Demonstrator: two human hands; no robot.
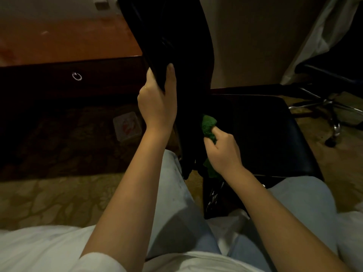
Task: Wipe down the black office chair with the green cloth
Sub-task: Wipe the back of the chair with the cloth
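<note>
Black upholstery: the black office chair (263, 134) stood just ahead of the person's knees. Its backrest (176, 46) rose past the top of the frame and its seat (255, 118) spread to the right.

Edges and room:
- The left edge of the backrest was free. Patterned carpet (64, 146) lay open between it and the dark wooden desk (59, 46).
- A small pale box (127, 126) sat on that carpet, near the chair but apart from it.
- A second chair (324, 103) with a chrome base stood at the right, near the seat's far corner. Contact could not be judged.
- The seat's near edge lay close to the right knee.

Hands:
- The left hand (157, 103) gripped the backrest's left edge. The thumb pointed up along the near face and the fingers wrapped behind, out of sight. The forearm reached forward and upward.
- The right hand (222, 150) was curled knuckles-up around the bunched green cloth (209, 125). It held the cloth against the lower backrest, just beside the join with the seat.
- A tail of cloth showed below the wrist.
</note>
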